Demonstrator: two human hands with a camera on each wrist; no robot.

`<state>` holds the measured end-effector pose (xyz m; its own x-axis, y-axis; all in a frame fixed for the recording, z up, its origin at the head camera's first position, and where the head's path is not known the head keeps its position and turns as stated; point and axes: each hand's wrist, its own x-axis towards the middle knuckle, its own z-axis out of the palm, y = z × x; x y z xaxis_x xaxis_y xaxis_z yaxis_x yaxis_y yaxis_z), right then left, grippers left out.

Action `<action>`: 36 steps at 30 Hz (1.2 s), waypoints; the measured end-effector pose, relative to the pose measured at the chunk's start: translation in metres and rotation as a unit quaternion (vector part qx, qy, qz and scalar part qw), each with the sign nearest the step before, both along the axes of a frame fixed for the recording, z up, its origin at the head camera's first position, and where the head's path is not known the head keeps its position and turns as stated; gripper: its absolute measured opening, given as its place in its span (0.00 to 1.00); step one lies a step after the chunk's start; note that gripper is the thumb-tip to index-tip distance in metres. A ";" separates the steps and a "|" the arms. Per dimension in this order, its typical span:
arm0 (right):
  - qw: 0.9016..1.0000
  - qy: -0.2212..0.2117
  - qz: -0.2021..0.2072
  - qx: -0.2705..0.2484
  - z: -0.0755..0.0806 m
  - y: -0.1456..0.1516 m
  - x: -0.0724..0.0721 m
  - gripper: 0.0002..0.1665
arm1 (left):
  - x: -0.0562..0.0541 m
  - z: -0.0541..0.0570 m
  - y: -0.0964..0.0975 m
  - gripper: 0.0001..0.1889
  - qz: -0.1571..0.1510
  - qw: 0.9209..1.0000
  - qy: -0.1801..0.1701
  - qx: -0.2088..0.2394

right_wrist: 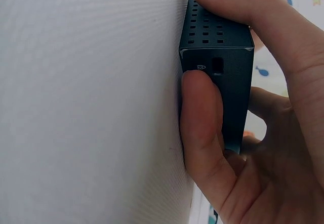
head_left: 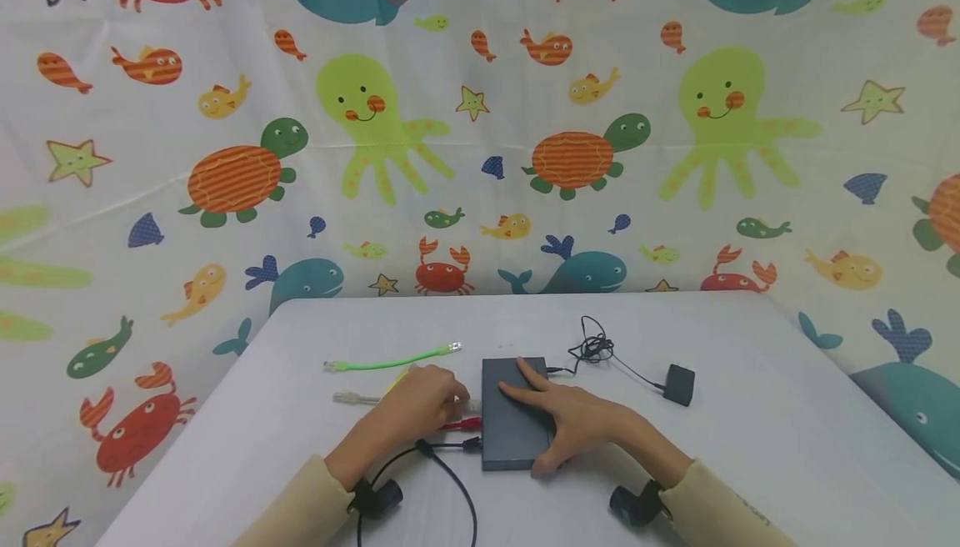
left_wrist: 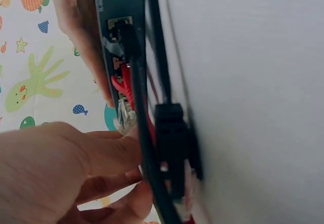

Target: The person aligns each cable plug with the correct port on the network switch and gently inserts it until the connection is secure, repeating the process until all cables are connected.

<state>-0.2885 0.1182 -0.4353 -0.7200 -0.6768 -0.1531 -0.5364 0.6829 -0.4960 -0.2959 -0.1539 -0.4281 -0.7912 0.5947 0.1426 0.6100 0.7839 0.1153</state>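
Observation:
A dark grey network switch (head_left: 516,440) lies flat on the white table. My right hand (head_left: 581,418) grips its right side, with two fingers spread over the top and the thumb at the near corner. Along the port side, my left hand (head_left: 420,403) pinches the plug end of a grey network cable (head_left: 352,398). In the left wrist view a clear plug (left_wrist: 126,114) shows at the fingertips, right by the ports. Beside it, a red network cable (head_left: 471,424) and a black network cable (head_left: 453,445) are plugged in. The left hand partly covers a yellow cable (head_left: 396,382).
A short green network cable (head_left: 393,363) lies behind the left hand. From the switch's right side a thin black power lead (head_left: 592,350) runs through a tangle to a black adapter (head_left: 678,384). The black cable loops toward the table's near edge. A sea-animal cloth (head_left: 480,197) hangs behind.

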 end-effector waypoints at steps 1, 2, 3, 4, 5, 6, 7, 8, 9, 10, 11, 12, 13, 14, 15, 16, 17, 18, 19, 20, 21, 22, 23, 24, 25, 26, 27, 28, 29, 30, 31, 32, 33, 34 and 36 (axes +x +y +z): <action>1.000 0.000 0.001 0.000 0.000 0.000 0.000 0.63 | 0.000 0.000 0.000 0.09 0.000 1.000 -0.003 0.003; 1.000 0.001 0.002 0.000 0.000 0.000 0.000 0.63 | 0.000 0.000 0.001 0.09 0.000 1.000 -0.006 0.005; 1.000 0.001 0.003 0.000 0.000 0.000 0.000 0.63 | 0.000 0.000 0.001 0.09 0.000 1.000 -0.010 0.006; 1.000 0.001 0.003 0.000 0.000 0.000 0.000 0.63 | 0.000 0.000 0.001 0.09 0.000 1.000 -0.014 0.006; 1.000 0.000 0.003 -0.001 0.000 0.001 0.000 0.63 | 0.000 0.000 0.001 0.09 0.000 1.000 -0.018 0.006; 1.000 0.001 0.004 -0.001 0.000 0.001 0.000 0.63 | 0.000 0.000 0.001 0.09 0.000 1.000 -0.021 0.006; 1.000 0.002 0.004 -0.001 0.000 0.001 0.000 0.63 | 0.000 0.001 0.001 0.09 -0.001 1.000 -0.023 0.007; 1.000 0.003 0.004 -0.001 0.000 0.001 0.001 0.63 | 0.001 0.001 0.001 0.09 0.000 1.000 -0.025 0.008; 1.000 0.003 0.003 -0.001 0.000 0.001 0.001 0.63 | 0.001 0.001 0.001 0.09 0.001 1.000 -0.026 0.009; 1.000 0.004 0.003 0.000 0.000 0.001 0.000 0.63 | 0.001 0.001 0.001 0.09 0.001 1.000 -0.028 0.011; 1.000 0.006 0.003 0.001 0.000 0.000 0.001 0.63 | 0.002 0.002 0.001 0.09 0.002 1.000 -0.029 0.012; 1.000 0.006 0.003 0.002 0.000 0.000 0.001 0.63 | 0.002 0.002 0.001 0.09 0.002 1.000 -0.029 0.013; 1.000 0.006 0.003 0.003 0.000 0.000 0.001 0.63 | 0.003 0.003 0.000 0.09 0.001 1.000 -0.029 0.012; 1.000 0.005 0.004 0.003 0.000 0.000 0.001 0.63 | 0.003 0.003 0.000 0.10 0.000 0.999 -0.030 0.013; 1.000 0.006 0.004 0.003 0.000 0.000 0.001 0.63 | 0.004 0.004 0.000 0.10 -0.001 0.999 -0.031 0.012; 1.000 0.006 0.005 0.002 0.001 0.000 0.001 0.63 | 0.004 0.004 0.000 0.10 -0.004 0.999 -0.032 0.011; 1.000 0.005 0.004 0.002 0.001 0.000 0.001 0.63 | 0.004 0.005 0.001 0.11 -0.006 0.999 -0.031 0.010; 1.000 0.006 0.004 0.002 0.001 0.001 0.001 0.63 | 0.005 0.006 0.001 0.11 -0.008 0.999 -0.030 0.010; 1.000 0.007 0.004 0.002 0.001 0.001 0.001 0.63 | 0.005 0.006 0.002 0.11 -0.009 0.999 -0.030 0.010; 1.000 0.007 0.003 0.002 0.001 0.001 0.001 0.63 | 0.005 0.007 0.002 0.12 -0.009 0.999 -0.029 0.010; 1.000 0.007 0.002 0.002 0.001 0.001 0.001 0.63 | 0.006 0.007 0.003 0.11 -0.009 1.000 -0.027 0.010; 1.000 0.007 0.001 0.002 0.002 0.001 0.002 0.63 | 0.005 0.007 0.003 0.11 -0.008 1.000 -0.025 0.010; 1.000 0.007 0.001 0.003 0.002 0.001 0.002 0.63 | 0.005 0.007 0.003 0.11 -0.005 1.000 -0.025 0.011; 1.000 0.008 0.002 0.003 0.002 0.001 0.002 0.63 | 0.005 0.006 0.004 0.10 -0.001 1.000 -0.025 0.013; 1.000 0.008 0.002 0.002 0.002 0.001 0.002 0.64 | 0.005 0.005 0.004 0.10 0.004 1.000 -0.024 0.013; 1.000 0.008 0.002 0.002 0.002 0.001 0.002 0.64 | 0.005 0.004 0.004 0.10 0.009 1.000 -0.023 0.013; 1.000 0.009 0.003 0.003 0.001 0.001 0.002 0.64 | 0.005 0.003 0.005 0.10 0.014 1.000 -0.022 0.013; 1.000 0.010 0.002 0.004 0.001 0.001 0.002 0.64 | 0.005 0.002 0.005 0.10 0.020 1.000 -0.020 0.013; 1.000 0.011 0.003 0.005 0.001 0.001 0.002 0.64 | 0.005 0.001 0.006 0.10 0.024 0.999 -0.018 0.013; 1.000 0.011 0.002 0.005 0.001 0.001 0.002 0.63 | 0.005 0.001 0.006 0.10 0.028 0.999 -0.016 0.011; 1.000 0.012 0.002 0.006 0.001 0.001 0.002 0.63 | 0.005 0.001 0.006 0.11 0.030 0.999 -0.015 0.010; 1.000 0.013 0.002 0.006 0.001 0.001 0.002 0.63 | 0.005 0.001 0.006 0.11 0.028 0.999 -0.014 0.008; 1.000 0.012 0.002 0.006 0.001 0.001 0.002 0.63 | 0.005 0.001 0.006 0.11 0.027 1.000 -0.015 0.006; 1.000 0.012 0.001 0.005 0.001 0.001 0.002 0.63 | 0.005 0.001 0.006 0.11 0.026 1.000 -0.016 0.004; 1.000 0.011 0.000 0.004 0.001 0.000 0.002 0.63 | 0.006 0.001 0.005 0.11 0.024 1.000 -0.017 0.002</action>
<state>-0.2868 0.1187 -0.4343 -0.7225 -0.6763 -0.1436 -0.5474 0.6865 -0.4786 -0.2903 -0.1487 -0.4272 -0.8232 0.5555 0.1172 0.5675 0.8115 0.1396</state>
